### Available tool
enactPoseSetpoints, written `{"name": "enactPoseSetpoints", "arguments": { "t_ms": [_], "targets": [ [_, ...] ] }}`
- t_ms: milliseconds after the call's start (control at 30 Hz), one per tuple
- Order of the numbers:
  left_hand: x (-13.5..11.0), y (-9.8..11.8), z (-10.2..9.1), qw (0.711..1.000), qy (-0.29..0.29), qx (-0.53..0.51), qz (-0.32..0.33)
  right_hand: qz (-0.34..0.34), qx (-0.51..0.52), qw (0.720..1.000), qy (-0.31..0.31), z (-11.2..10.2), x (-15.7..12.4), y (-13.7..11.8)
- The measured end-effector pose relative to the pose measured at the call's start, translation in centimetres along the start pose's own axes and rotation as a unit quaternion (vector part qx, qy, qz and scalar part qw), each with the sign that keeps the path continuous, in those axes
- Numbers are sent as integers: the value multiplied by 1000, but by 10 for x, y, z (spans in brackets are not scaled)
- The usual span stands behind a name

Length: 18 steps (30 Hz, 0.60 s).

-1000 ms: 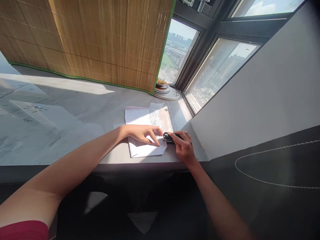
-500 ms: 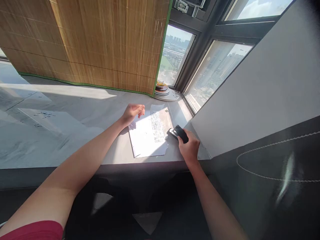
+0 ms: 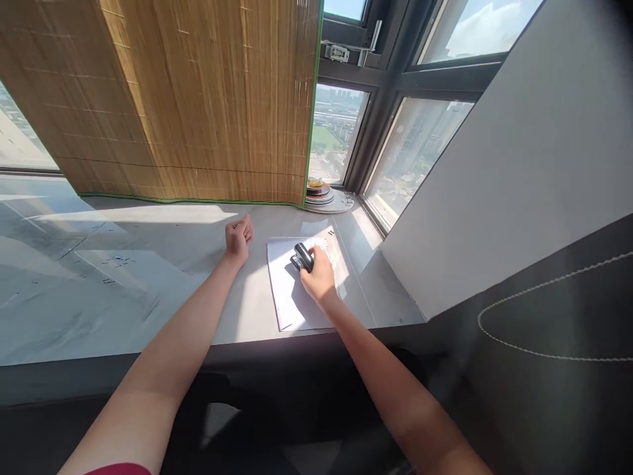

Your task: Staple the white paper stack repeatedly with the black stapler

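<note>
White sheets of paper (image 3: 291, 300) with printed text lie on the grey window ledge (image 3: 173, 264). My right hand (image 3: 319, 277) grips a black stapler (image 3: 302, 256) and holds it over the middle of the paper. My left hand (image 3: 238, 237) rests on the ledge just left of the paper, fingers curled into a loose fist, with nothing seen in it.
A bamboo blind (image 3: 198, 99) hangs behind the ledge. A stack of plates (image 3: 324, 194) sits in the window corner. Small dark staples (image 3: 116, 260) lie scattered on the ledge at left. A white wall panel (image 3: 494, 185) rises at right.
My right hand carried the stapler from the paper's right edge to over its middle. My left hand lifted off the paper, moved left and curled shut.
</note>
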State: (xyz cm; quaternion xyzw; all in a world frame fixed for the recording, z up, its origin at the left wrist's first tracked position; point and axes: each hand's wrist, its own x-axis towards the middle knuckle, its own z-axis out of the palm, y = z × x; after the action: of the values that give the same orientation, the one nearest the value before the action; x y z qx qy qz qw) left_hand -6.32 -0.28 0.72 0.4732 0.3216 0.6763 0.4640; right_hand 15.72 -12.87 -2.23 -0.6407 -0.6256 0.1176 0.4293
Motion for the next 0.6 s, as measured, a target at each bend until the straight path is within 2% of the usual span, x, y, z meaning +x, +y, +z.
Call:
{"name": "enactPoseSetpoints", "arguments": {
  "t_ms": [100, 200, 300, 367, 400, 433, 500, 533, 600],
  "targets": [
    [1, -2, -2, 1000, -1, 10, -2, 15, -2, 999, 50, -25, -17, 23],
    [2, -4, -3, 1000, 13, 11, -12, 37, 21, 997, 67, -47, -18, 41],
    [3, -3, -3, 1000, 16, -4, -19, 24, 47, 990, 129, -63, 5, 57],
    [4, -1, -5, 999, 23, -23, -29, -13, 32, 980, 197, -68, 29, 68],
    [5, 0, -6, 998, 29, -35, -36, -36, 11, 979, 199, -68, 42, 74],
    [5, 2, -7, 997, 37, -50, -44, -55, -18, 985, 161, -66, 53, 78],
    [7, 7, -10, 994, 46, -78, -65, -68, -93, 992, 47, -57, 72, 85],
    [8, 10, -13, 992, 47, -91, -78, -64, -127, 990, -6, -52, 79, 86],
    [10, 15, -20, 987, 42, -120, -95, -40, -180, 980, -73, -41, 88, 88]
  ]
}}
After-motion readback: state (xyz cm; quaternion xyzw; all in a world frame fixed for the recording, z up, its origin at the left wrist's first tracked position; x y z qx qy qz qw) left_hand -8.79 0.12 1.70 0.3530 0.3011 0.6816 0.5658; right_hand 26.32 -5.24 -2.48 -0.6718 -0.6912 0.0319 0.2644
